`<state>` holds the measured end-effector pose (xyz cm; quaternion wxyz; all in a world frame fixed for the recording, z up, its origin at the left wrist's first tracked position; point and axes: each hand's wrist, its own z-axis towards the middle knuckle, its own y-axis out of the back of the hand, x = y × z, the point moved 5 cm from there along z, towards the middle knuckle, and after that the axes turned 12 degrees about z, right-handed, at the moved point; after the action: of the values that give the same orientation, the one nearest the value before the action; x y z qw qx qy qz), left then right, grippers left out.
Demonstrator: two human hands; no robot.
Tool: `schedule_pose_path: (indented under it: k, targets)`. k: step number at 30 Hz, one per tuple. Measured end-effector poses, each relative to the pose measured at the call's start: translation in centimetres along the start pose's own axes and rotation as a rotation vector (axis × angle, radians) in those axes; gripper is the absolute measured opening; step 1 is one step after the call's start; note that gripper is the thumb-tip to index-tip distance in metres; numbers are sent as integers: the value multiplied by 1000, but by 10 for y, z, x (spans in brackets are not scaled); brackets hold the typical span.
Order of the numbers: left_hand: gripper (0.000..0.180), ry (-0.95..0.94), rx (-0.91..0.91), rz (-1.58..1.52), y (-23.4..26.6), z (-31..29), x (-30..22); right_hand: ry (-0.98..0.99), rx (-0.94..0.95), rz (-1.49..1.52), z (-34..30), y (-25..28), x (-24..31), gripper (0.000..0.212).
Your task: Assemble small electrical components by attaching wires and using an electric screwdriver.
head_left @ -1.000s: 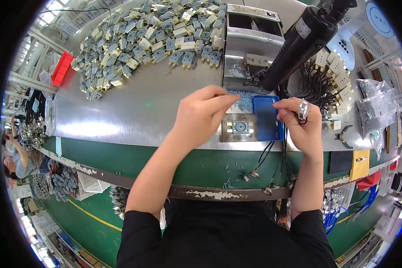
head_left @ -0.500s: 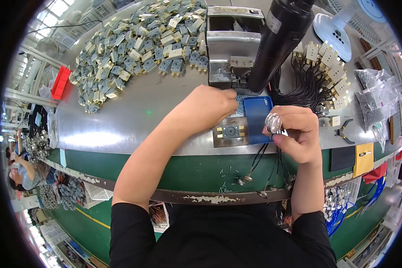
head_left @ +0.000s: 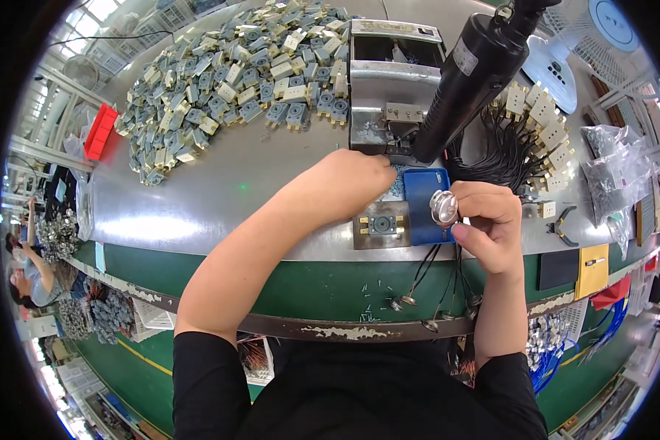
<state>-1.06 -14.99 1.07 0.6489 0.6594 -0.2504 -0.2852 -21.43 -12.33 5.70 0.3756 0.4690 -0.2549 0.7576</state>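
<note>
My right hand (head_left: 491, 224) pinches a shiny round metal cap (head_left: 444, 207) with a dark wire, held above the right edge of a blue tray (head_left: 422, 192). My left hand (head_left: 363, 180) is closed, its fingers curled down beside small pale-blue screws (head_left: 398, 183) at the foot of a metal machine (head_left: 374, 132). Its fingertips are hidden, so what they hold cannot be made out. Just below that hand, a grey square socket part (head_left: 381, 225) with brass tabs sits in a metal plate (head_left: 363, 240). Several metal caps on dark wires (head_left: 430, 325) hang near the bench edge.
A large heap of grey and cream socket parts (head_left: 235, 81) covers the back left. A black cylindrical tool (head_left: 462, 73) slants over the machine. Black cables (head_left: 491, 150) with cream sockets, pliers (head_left: 562, 226), plastic bags (head_left: 616, 161) and a fan base (head_left: 550, 70) lie at right.
The metal cap in my right hand has tilted, turning its round face more into view. My left hand stays by the screws, with its knuckles slightly shifted. The whole view has shifted a little.
</note>
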Motion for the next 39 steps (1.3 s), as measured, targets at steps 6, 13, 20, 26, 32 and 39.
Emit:
schedule_pose_path:
  k: [6,13,20,26,32,39]
  targets:
    - [13,200,-74,-459,41,-21,6,3,17,-12,-3,6,0,9]
    - [19,426,-408,-1323,-10,-76,3,-187,-180,282,-11,10,-23,20]
    - [23,544,-473,-1363,-31,-73,-8,-121,-187,610,-15,28,-33,28]
    - [22,482,-546,-1216,-32,-75,-11,-154,-183,604,-14,23,-41,31]
    - [25,290,-559,-914,-26,-66,-19,-192,-235,577,-16,25,-48,31]
    - [26,289,-475,-957,-30,-62,-20,-129,-243,529,-12,23,-44,27]
